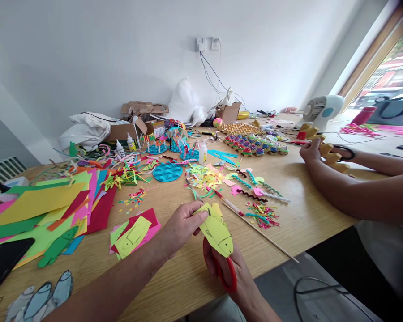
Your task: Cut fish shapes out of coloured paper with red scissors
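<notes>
My left hand (188, 219) pinches the tail end of a yellow-green paper fish (218, 230) with a drawn outline, eye and fins. Red-handled scissors (231, 277) sit in my right hand (240, 273), its fingers through the loops just below the paper; the blades are hidden behind the fish. On the table to the left lies a small stack of coloured paper with another drawn fish (132, 237) on top. A green paper fish (58, 246) and several blue-grey paper fish (38, 299) are farther left. Yellow paper scraps (206, 176) are heaped beyond my hands.
Coloured paper sheets (36, 205) and a black phone (6, 264) cover the left side. A wooden stick (262, 230) lies to the right, near twisted pipe cleaners (251, 194). Another person's hands hold a yellow egg-carton strip (325, 150). Glue bottles (203, 153) and painted egg trays (251, 144) stand behind.
</notes>
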`<state>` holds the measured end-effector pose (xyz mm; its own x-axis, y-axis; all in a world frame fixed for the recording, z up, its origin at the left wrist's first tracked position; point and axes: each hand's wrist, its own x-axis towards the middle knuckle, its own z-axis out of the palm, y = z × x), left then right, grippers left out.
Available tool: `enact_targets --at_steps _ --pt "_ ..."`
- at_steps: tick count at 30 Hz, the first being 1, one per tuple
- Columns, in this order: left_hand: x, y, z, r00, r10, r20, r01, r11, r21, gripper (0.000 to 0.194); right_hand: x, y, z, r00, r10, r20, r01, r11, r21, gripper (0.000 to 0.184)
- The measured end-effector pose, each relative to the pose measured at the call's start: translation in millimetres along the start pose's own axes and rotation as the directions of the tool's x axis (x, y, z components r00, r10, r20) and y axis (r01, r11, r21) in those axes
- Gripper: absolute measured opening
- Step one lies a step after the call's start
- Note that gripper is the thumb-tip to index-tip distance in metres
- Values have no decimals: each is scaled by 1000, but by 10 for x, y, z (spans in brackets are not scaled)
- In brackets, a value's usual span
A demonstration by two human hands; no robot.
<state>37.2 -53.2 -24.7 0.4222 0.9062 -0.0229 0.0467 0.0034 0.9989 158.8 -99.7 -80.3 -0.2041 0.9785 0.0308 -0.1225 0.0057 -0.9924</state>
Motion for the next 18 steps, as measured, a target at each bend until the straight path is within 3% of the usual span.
enact_targets --at_steps 11,18 --pt "-16 18 -20 998 -62 -18 61 997 -37 20 1 107 -35 999 4 35 -4 1000 0 55" --pt "-32 35 -27 994 -106 14 107 992 -66 21 -16 20 -53 998 -16 57 17 999 -32 51"
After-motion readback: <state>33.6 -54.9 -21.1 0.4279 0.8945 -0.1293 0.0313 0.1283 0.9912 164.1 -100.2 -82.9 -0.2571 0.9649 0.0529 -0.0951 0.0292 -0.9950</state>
